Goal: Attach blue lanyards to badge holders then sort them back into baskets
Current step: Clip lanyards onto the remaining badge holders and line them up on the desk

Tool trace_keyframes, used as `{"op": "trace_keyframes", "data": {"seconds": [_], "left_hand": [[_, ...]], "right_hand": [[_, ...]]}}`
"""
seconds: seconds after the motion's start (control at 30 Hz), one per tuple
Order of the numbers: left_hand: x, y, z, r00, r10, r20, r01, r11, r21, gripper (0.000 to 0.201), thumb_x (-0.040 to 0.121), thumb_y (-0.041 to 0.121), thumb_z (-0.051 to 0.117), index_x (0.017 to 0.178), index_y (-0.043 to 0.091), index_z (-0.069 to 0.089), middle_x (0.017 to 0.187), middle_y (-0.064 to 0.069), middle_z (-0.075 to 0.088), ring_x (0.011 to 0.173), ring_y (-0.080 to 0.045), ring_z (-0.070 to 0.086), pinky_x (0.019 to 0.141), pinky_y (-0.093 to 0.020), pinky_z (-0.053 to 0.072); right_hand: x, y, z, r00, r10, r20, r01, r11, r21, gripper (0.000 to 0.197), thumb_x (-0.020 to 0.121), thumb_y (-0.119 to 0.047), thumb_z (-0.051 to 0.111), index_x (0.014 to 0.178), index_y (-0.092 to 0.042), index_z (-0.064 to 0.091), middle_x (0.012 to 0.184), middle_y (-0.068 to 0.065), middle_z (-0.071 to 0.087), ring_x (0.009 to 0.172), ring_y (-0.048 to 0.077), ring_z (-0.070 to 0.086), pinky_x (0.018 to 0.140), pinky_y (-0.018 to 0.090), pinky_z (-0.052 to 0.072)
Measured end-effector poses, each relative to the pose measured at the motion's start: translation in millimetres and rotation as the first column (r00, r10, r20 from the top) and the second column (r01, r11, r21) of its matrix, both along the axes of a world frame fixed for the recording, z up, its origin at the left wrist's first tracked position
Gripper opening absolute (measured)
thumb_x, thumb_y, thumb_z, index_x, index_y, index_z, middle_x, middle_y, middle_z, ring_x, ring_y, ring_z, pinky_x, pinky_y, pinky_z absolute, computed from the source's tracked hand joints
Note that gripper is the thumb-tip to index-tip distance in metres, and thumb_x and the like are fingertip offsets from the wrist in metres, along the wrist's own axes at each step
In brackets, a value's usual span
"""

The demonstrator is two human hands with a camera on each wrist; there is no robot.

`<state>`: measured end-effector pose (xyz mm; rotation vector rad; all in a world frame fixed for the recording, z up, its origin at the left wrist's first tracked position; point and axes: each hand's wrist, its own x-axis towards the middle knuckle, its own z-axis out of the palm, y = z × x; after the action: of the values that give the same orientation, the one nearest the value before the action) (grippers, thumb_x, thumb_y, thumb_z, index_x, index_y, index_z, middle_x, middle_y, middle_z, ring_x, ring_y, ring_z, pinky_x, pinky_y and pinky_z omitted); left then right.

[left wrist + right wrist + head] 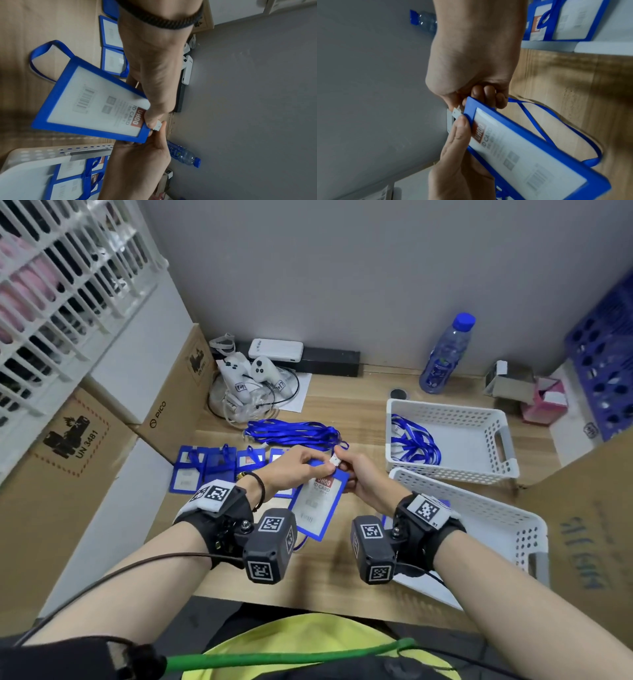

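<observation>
The wooden table [359, 405] is the biggest thing here, and everything sits on it or over it. At the right side of the table are two white baskets. The far basket [479, 419] has blue lanyards lying in its left part. The near basket [507, 518] is just in front of it, and the left wrist view shows badge holders with lanyards lying inside [75, 180].

At the back of the table stands a water bottle [445, 354] with a blue cap, behind the far basket. At the back left lie white game controllers [250, 374] in a heap with cables.

In the middle of the table lies a pile of loose blue lanyards [291, 433]. Just in front of that pile, to the left, a row of blue badge holders [212, 470] lies flat.

Over the middle of the table, both hands hold up one blue badge holder [315, 501], tilted, with its top end away from the person. It says "ID CARD" on it. A blue lanyard [556, 121] hangs from behind it and loops down to the table.

The left hand [294, 467] pinches the top of the badge holder with thumb and fingers closed on it. The right hand [363, 474] has its fingers curled round the top edge of the holder and pinches a small white clip [334, 461] there. The left thumb touches the clip too.
</observation>
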<state>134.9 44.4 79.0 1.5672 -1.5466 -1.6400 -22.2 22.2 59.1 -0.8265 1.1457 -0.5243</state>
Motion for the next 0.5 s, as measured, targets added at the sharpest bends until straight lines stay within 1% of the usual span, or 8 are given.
{"op": "trace_keyframes", "data": {"seconds": [0.07,0.13,0.2,0.23,0.3,0.37,0.43,0.5], "left_hand": [[-8.0,0.7,-0.5,1.000,0.013,-0.007,-0.013,1.000,-0.003,0.032,0.092,0.031,0.063,0.106,0.003,0.068,0.105,-0.012,0.071,0.089,-0.017,0.067,0.073,-0.024,0.052],[-15.4,1.3,-1.3,0.998,0.056,-0.017,-0.056,0.998,-0.009,0.027,0.094,0.029,0.060,0.104,0.006,0.070,0.096,-0.004,0.072,0.082,-0.009,0.066,0.064,-0.016,0.048],[-19.3,3.5,-1.8,0.995,0.096,-0.030,-0.096,0.995,0.010,0.028,0.095,0.032,0.058,0.104,0.008,0.067,0.092,0.000,0.070,0.081,-0.009,0.064,0.065,-0.016,0.049],[-18.6,4.2,-4.5,0.992,0.119,-0.039,-0.118,0.992,0.035,0.029,0.095,0.035,0.058,0.104,0.008,0.065,0.092,0.000,0.069,0.083,-0.010,0.065,0.069,-0.020,0.051],[-12.8,4.4,-9.3,0.987,0.155,-0.041,-0.151,0.984,0.092,0.029,0.094,0.037,0.058,0.106,0.011,0.062,0.099,-0.002,0.071,0.091,-0.015,0.068,0.081,-0.031,0.053],[-2.6,3.0,-13.2,0.982,0.190,0.000,-0.188,0.975,0.121,0.025,0.094,0.033,0.058,0.107,0.012,0.062,0.106,-0.004,0.071,0.098,-0.021,0.067,0.088,-0.037,0.052],[6.2,1.3,-13.0,0.973,0.227,0.030,-0.229,0.967,0.113,0.011,0.095,0.021,0.055,0.096,0.013,0.062,0.095,-0.005,0.068,0.088,-0.023,0.063,0.081,-0.033,0.048],[10.3,-0.1,-4.1,0.968,0.247,0.047,-0.250,0.966,0.068,0.014,0.095,0.010,0.052,0.083,0.015,0.058,0.079,0.000,0.062,0.073,-0.015,0.056,0.067,-0.021,0.043]], "right_hand": [[-5.4,1.1,-2.3,0.999,-0.020,-0.026,0.020,1.000,-0.007,0.048,0.100,-0.035,0.039,0.057,-0.017,0.032,0.034,-0.010,0.035,0.035,0.007,0.030,0.046,0.022,0.022],[-8.7,0.3,-3.3,0.999,-0.016,-0.040,0.015,0.999,-0.044,0.044,0.100,-0.036,0.040,0.060,-0.017,0.042,0.041,-0.009,0.044,0.043,0.008,0.042,0.048,0.020,0.033],[-9.7,-2.6,-3.8,0.999,-0.007,-0.048,0.004,0.997,-0.073,0.037,0.100,-0.037,0.041,0.073,-0.016,0.054,0.058,-0.004,0.056,0.056,0.011,0.056,0.055,0.022,0.046],[-9.9,-4.5,-3.9,0.998,0.000,-0.057,-0.005,0.996,-0.084,0.035,0.100,-0.038,0.041,0.078,-0.016,0.057,0.064,-0.001,0.058,0.061,0.012,0.059,0.058,0.023,0.048],[-10.5,-8.0,-5.7,0.997,0.005,-0.082,-0.013,0.995,-0.102,0.038,0.100,-0.039,0.040,0.072,-0.018,0.054,0.062,-0.001,0.055,0.058,0.015,0.053,0.056,0.025,0.043],[-11.3,-10.0,-9.3,0.994,0.013,-0.107,-0.026,0.993,-0.115,0.043,0.099,-0.040,0.041,0.062,-0.019,0.045,0.053,-0.001,0.043,0.050,0.015,0.037,0.051,0.024,0.032],[-10.4,-9.7,-12.7,0.990,0.036,-0.139,-0.056,0.988,-0.143,0.046,0.099,-0.038,0.044,0.059,-0.017,0.042,0.052,-0.001,0.038,0.046,0.014,0.031,0.049,0.024,0.028],[-7.2,-7.2,-17.5,0.956,0.124,-0.264,-0.188,0.955,-0.229,0.046,0.099,-0.037,0.046,0.058,-0.015,0.046,0.052,-0.001,0.041,0.045,0.013,0.035,0.049,0.024,0.031]]}}
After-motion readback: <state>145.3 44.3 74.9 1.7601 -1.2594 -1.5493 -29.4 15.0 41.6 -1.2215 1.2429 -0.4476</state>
